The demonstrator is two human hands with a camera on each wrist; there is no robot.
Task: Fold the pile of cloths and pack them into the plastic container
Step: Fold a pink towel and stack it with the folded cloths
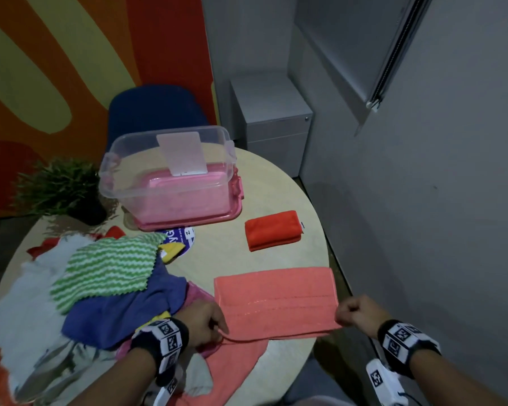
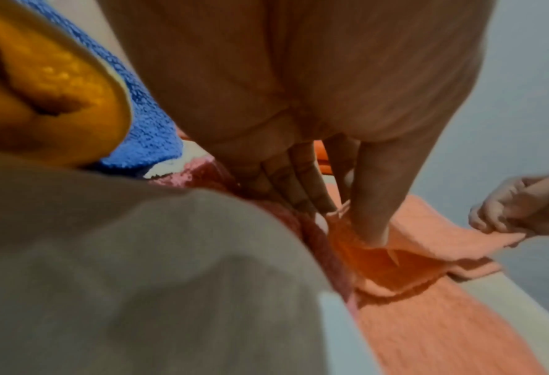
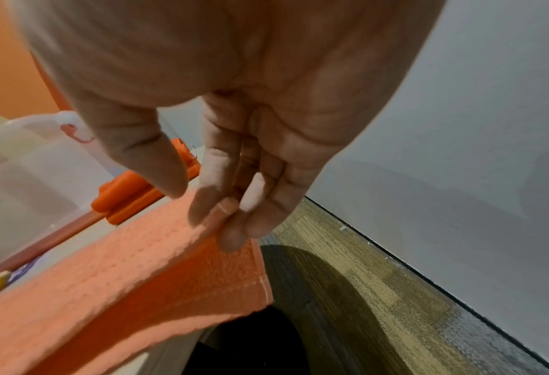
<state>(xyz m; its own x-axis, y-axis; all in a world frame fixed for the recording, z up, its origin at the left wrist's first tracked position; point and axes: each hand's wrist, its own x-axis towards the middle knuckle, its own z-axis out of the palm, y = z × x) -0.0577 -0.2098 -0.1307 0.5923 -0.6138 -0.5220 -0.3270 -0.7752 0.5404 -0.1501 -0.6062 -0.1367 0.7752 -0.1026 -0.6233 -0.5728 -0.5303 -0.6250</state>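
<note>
A salmon-orange towel (image 1: pixel 276 300) lies doubled over at the near right of the round table (image 1: pixel 232 253). My left hand (image 1: pixel 208 326) pinches its near left corner (image 2: pixel 363 243), and my right hand (image 1: pixel 352 313) pinches the near right corner (image 3: pixel 222 223) just past the table's edge. A red cloth (image 1: pixel 272 234), folded, sits beyond the towel. The clear plastic container (image 1: pixel 167 177) stands on its pink lid at the back of the table. A pile of unfolded cloths (image 1: pixel 100 282) covers the left side, with a green-striped cloth (image 1: pixel 109 265) on top of a blue one.
A potted plant (image 1: pixel 62 189) stands at the back left beside the container. A grey wall (image 1: pixel 423 230) runs close along the table's right side, and a grey cabinet (image 1: pixel 273 118) sits behind. A blue chair (image 1: pixel 156 112) is behind the container.
</note>
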